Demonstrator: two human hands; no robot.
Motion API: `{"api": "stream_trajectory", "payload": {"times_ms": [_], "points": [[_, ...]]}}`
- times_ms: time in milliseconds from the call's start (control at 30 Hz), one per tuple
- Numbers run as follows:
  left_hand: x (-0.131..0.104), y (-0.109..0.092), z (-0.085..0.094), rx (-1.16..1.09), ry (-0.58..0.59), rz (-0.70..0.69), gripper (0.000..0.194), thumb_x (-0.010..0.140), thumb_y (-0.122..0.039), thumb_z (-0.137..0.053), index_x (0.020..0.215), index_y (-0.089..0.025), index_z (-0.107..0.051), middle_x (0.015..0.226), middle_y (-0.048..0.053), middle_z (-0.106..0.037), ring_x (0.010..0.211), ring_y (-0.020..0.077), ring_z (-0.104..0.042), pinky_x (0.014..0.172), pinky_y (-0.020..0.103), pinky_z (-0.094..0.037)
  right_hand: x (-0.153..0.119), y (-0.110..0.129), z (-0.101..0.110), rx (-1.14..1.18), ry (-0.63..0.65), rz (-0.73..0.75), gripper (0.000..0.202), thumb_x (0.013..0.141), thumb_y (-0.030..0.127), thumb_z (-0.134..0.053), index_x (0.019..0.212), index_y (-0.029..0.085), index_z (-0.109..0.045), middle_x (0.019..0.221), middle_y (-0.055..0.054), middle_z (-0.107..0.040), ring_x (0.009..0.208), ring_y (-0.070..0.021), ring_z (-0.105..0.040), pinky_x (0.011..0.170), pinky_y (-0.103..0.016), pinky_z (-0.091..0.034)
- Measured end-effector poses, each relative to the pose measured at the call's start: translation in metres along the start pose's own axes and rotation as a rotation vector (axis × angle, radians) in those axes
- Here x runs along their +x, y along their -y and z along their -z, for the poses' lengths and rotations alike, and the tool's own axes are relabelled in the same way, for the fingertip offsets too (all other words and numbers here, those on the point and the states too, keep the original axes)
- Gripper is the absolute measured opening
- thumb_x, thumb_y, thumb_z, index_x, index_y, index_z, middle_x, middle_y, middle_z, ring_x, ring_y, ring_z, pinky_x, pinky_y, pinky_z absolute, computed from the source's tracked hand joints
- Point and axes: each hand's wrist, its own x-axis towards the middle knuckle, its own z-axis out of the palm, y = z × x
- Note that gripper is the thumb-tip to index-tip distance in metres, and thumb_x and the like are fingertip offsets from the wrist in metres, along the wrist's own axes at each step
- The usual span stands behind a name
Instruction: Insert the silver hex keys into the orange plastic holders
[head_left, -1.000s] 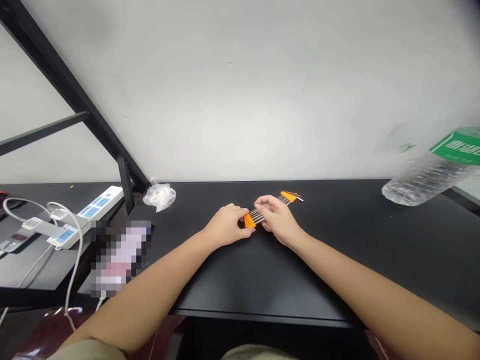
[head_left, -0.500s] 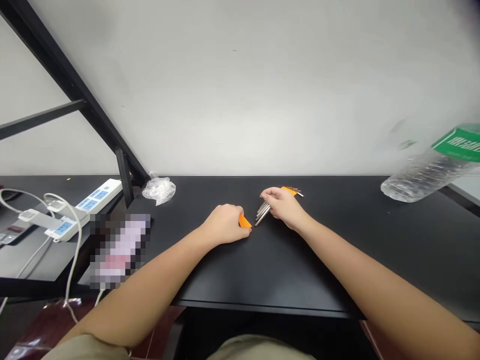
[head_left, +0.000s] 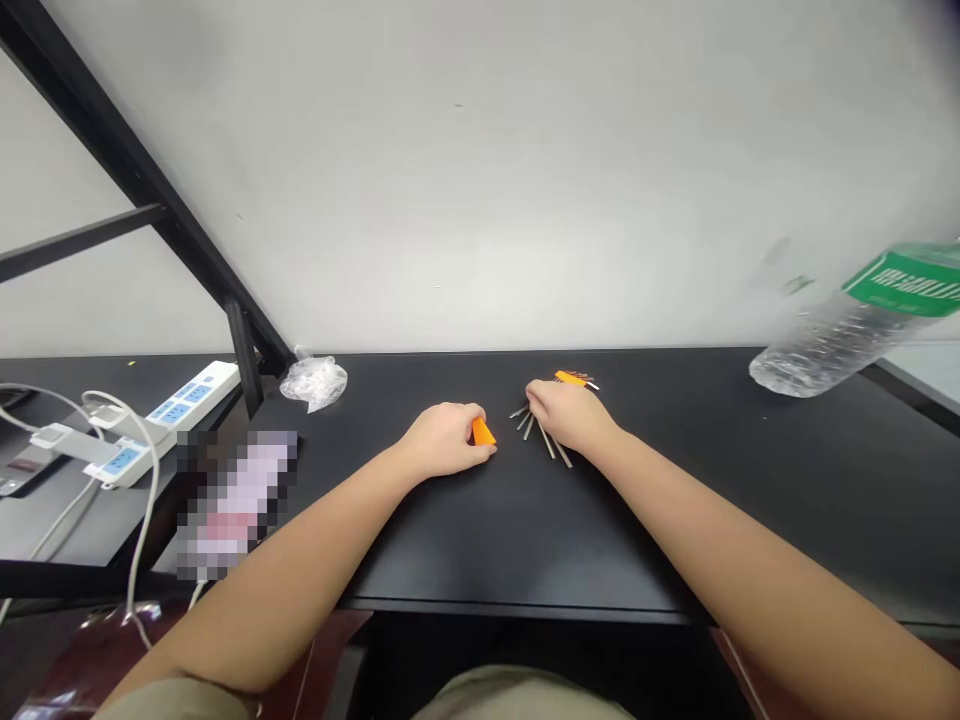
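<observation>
Near the middle of the black table (head_left: pixel 465 560), my left hand (head_left: pixel 444 440) is closed round an orange piece (head_left: pixel 482 432), whose tip shows between thumb and fingers. To its right, my right hand (head_left: pixel 568 412) has its fingers together on several thin metal rods (head_left: pixel 553 444), which fan out beneath it over the tabletop. Just behind that hand lies another orange piece (head_left: pixel 571 378) with thin reddish and silvery ends beside it. The right fingertips partly hide the rods' upper parts.
Crumpled clear plastic (head_left: pixel 315 382) lies at the back left. A clear bottle (head_left: pixel 832 340) with a green label is at the right. A white power strip (head_left: pixel 177 412), cables and a blurred-out flat object (head_left: pixel 241 500) are at the left, near a black frame (head_left: pixel 244 345).
The metal rods have gone from a tight bundle to a spread fan under my right hand. My left hand still grips the orange piece. The view has shifted slightly.
</observation>
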Motion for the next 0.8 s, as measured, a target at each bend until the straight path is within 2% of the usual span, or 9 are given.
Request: {"api": "stream_trajectory", "payload": {"times_ms": [133, 267, 400, 467, 567, 633, 733, 800], "points": [[0.000, 0.000, 0.001, 0.002, -0.007, 0.000, 0.024, 0.077, -0.045, -0.071, 0.088, -0.024, -0.065, 0.071, -0.001, -0.065, 0.067, 0.0192, -0.060, 0.055, 0.029, -0.035, -0.004, -0.005, 0.010, 0.025, -0.006, -0.029, 0.025, 0.104, 0.027, -0.041, 0.104, 0.021, -0.065, 0.099, -0.010, -0.073, 0.090, -0.0228, -0.065, 0.073, -0.031, -0.041], [0.001, 0.002, 0.001, -0.017, -0.006, 0.005, 0.024, 0.077, -0.045, -0.071, 0.088, -0.024, -0.065, 0.070, -0.002, -0.065, 0.067, 0.0192, -0.061, 0.055, 0.028, -0.035, -0.020, -0.022, 0.032, 0.123, -0.002, -0.002, 0.022, 0.098, 0.020, -0.045, 0.107, 0.023, -0.065, 0.107, -0.009, -0.070, 0.096, -0.0232, -0.064, 0.079, -0.033, -0.045], [0.003, 0.005, -0.001, -0.037, -0.012, 0.006, 0.025, 0.077, -0.045, -0.072, 0.089, -0.025, -0.065, 0.069, -0.002, -0.064, 0.067, 0.0193, -0.061, 0.056, 0.029, -0.036, -0.032, -0.033, 0.048, 0.319, 0.232, 0.195, 0.026, 0.089, 0.019, -0.057, 0.111, 0.028, -0.068, 0.111, -0.005, -0.068, 0.091, -0.0207, -0.064, 0.078, -0.033, -0.048], [0.003, 0.005, -0.002, -0.045, -0.017, 0.002, 0.026, 0.076, -0.045, -0.073, 0.090, -0.025, -0.066, 0.068, -0.002, -0.064, 0.066, 0.0191, -0.061, 0.056, 0.029, -0.036, -0.032, -0.032, 0.048, 0.352, 0.278, 0.222, 0.021, 0.089, 0.021, -0.057, 0.104, 0.028, -0.070, 0.107, -0.005, -0.068, 0.086, -0.0202, -0.063, 0.077, -0.034, -0.049], [0.004, 0.005, -0.001, -0.041, -0.020, -0.001, 0.026, 0.076, -0.045, -0.073, 0.090, -0.025, -0.066, 0.068, -0.002, -0.064, 0.065, 0.0188, -0.061, 0.056, 0.029, -0.036, -0.028, -0.026, 0.043, 0.316, 0.242, 0.205, 0.015, 0.092, 0.022, -0.053, 0.089, 0.024, -0.067, 0.097, -0.005, -0.067, 0.079, -0.0194, -0.061, 0.074, -0.034, -0.048], [0.004, 0.005, -0.001, -0.030, -0.015, -0.004, 0.026, 0.077, -0.046, -0.072, 0.091, -0.025, -0.066, 0.069, -0.002, -0.064, 0.066, 0.0189, -0.060, 0.056, 0.029, -0.036, -0.026, -0.022, 0.039, 0.289, 0.206, 0.158, 0.013, 0.092, 0.021, -0.053, 0.086, 0.023, -0.064, 0.091, -0.005, -0.066, 0.075, -0.0191, -0.060, 0.071, -0.033, -0.046], [0.003, 0.004, 0.000, -0.014, -0.006, -0.014, 0.025, 0.079, -0.046, -0.071, 0.093, -0.025, -0.066, 0.070, -0.002, -0.065, 0.066, 0.0195, -0.060, 0.056, 0.029, -0.035, -0.024, -0.020, 0.035, 0.287, 0.169, 0.085, 0.011, 0.090, 0.020, -0.054, 0.094, 0.023, -0.064, 0.086, -0.004, -0.066, 0.071, -0.0189, -0.058, 0.066, -0.032, -0.044], [0.003, 0.003, 0.001, -0.005, -0.003, -0.019, 0.025, 0.079, -0.045, -0.070, 0.093, -0.026, -0.066, 0.070, -0.002, -0.065, 0.067, 0.0198, -0.060, 0.057, 0.029, -0.035, -0.024, -0.020, 0.033, 0.300, 0.158, 0.081, 0.023, 0.090, 0.019, -0.055, 0.110, 0.024, -0.065, 0.090, -0.005, -0.068, 0.074, -0.0195, -0.060, 0.067, -0.032, -0.045]]}}
